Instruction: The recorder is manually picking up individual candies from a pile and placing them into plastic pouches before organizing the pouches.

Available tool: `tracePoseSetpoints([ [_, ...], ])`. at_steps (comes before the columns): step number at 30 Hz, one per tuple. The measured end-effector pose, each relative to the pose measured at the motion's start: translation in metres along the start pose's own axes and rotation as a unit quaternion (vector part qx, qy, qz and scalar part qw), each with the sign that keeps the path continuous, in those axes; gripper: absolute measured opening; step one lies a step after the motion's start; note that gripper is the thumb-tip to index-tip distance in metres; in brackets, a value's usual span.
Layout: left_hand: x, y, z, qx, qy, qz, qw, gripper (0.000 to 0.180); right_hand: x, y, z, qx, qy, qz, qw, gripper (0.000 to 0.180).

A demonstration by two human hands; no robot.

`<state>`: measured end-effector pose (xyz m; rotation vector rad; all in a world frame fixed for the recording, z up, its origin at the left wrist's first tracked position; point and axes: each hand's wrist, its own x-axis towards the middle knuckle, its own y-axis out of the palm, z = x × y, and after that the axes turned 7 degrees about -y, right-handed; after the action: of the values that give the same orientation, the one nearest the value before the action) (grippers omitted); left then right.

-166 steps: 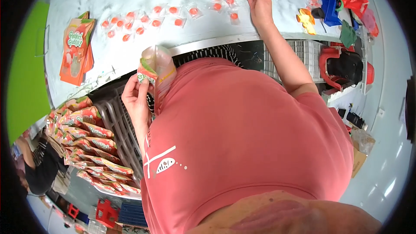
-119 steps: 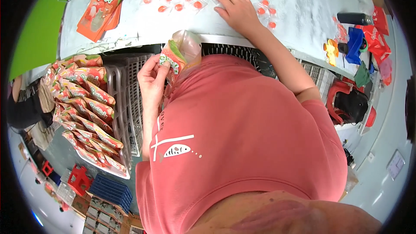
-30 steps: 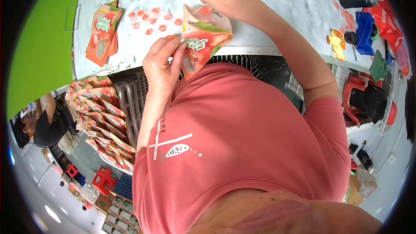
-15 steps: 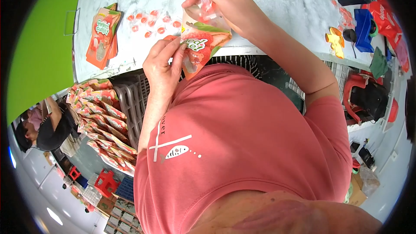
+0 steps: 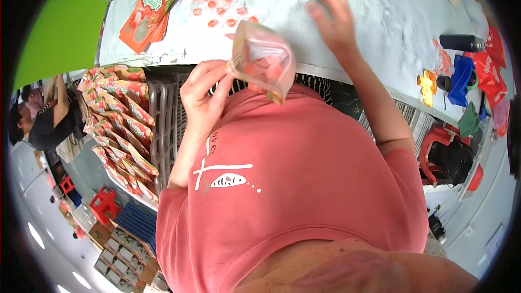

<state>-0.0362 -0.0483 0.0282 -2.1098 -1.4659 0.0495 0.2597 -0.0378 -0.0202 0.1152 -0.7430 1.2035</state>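
My left hand [image 5: 203,95] pinches the edge of an orange and clear pouch [image 5: 264,61] with small orange sweets showing inside, held just off my chest at the table's near edge. My right hand [image 5: 331,13] hovers over the white table [image 5: 380,16] beyond the pouch, fingers spread and holding nothing. Several small orange wrapped sweets [image 5: 222,13] lie scattered on the table between the pouch and a stack of flat orange pouches [image 5: 151,11].
A grey crate [image 5: 163,125] to my left has many filled pouches [image 5: 116,125] fanned along its side. A green board [image 5: 65,21] borders the table's left end. Blue, red and yellow items [image 5: 461,73] sit at the right. Another person [image 5: 46,116] stands far left.
My right hand has drawn out of the pouch mouth and moved right over the table, open. The pouch has tipped and stays in my left hand.
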Motion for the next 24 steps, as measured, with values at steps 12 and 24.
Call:
tracePoseSetpoints([
  [12, -0.054, -0.064, 0.027, 0.021, -0.099, -0.148, 0.984, 0.015, 0.043, 0.176, -0.045, -0.275, -0.187, 0.300, 0.894, 0.098],
  [24, -0.059, -0.080, 0.051, -0.012, -0.146, -0.162, 0.976, 0.016, 0.086, 0.234, -0.053, -0.315, -0.181, 0.379, 0.851, 0.084],
])
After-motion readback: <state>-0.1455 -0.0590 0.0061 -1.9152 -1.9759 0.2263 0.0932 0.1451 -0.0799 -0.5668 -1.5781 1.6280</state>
